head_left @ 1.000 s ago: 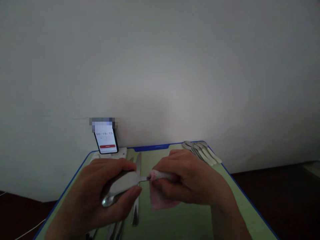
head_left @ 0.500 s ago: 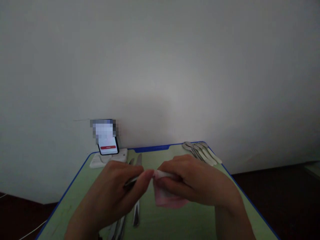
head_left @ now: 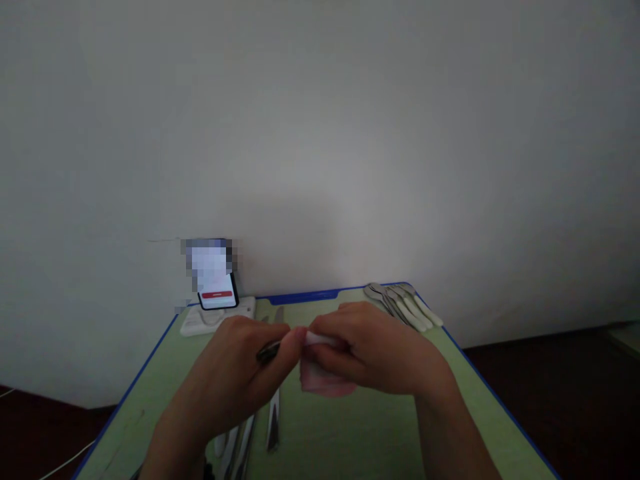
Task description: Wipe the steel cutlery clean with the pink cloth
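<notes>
Between my hands, above the table, is a metal utensil (head_left: 269, 351) with a broad, flat end, now mostly covered. My left hand (head_left: 245, 367) is closed round that end, and only a dark tip pokes out behind the thumb. A pink and white cloth (head_left: 325, 381) is pinched in my right hand (head_left: 367, 350), wrapped about the other part of the utensil and hanging below the fingers. The two hands touch at the thumb and fingertips. Beneath them a table knife (head_left: 273, 420) lies lengthwise, with several more pieces of cutlery (head_left: 240, 447) partly hidden by my left wrist.
Several forks and spoons, some white-handled (head_left: 413, 310), lie fanned at the table's far right corner. A phone (head_left: 217, 283) leans on a white stand (head_left: 197, 323) at the far left. The green table (head_left: 360, 440) has a blue edge and meets a pale wall (head_left: 320, 133).
My left hand has turned and slid right until it meets the cloth, hiding the utensil's broad end that showed earlier. The cloth stays in my right hand and has shifted slightly.
</notes>
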`<state>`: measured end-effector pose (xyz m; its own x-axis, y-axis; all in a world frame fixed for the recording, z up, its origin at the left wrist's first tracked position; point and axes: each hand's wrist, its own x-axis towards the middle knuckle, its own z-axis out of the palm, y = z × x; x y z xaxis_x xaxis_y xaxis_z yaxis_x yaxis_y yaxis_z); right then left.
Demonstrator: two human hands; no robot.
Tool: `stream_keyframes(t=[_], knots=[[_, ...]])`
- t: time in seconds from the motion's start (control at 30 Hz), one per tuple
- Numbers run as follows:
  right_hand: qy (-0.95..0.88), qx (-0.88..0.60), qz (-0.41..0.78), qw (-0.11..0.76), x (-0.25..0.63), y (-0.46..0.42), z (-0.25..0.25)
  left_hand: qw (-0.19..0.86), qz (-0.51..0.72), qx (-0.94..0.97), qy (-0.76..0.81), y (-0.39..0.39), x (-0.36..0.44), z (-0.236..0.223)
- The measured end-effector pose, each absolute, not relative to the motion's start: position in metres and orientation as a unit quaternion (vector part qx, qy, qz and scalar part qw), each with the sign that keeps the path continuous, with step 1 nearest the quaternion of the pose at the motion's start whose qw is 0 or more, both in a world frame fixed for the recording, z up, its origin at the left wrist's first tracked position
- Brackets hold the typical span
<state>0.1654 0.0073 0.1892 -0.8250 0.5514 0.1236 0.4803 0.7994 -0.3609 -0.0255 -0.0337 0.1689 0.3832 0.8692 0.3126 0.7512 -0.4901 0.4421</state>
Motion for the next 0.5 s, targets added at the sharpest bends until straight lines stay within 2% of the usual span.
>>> stream_keyframes(t=[0.3, 0.5], knots=[[-0.920, -0.313, 0.197, 0.127, 0.185, 0.014, 0.192, 0.141, 0.317, 0.773, 0.531, -0.037, -0.053, 0.161], [-0.929, -0.290, 0.190, 0.128, 0.171, 0.006, 0.194, 0.152, 0.310, 0.797, 0.495, -0.035, -0.034, 0.167]])
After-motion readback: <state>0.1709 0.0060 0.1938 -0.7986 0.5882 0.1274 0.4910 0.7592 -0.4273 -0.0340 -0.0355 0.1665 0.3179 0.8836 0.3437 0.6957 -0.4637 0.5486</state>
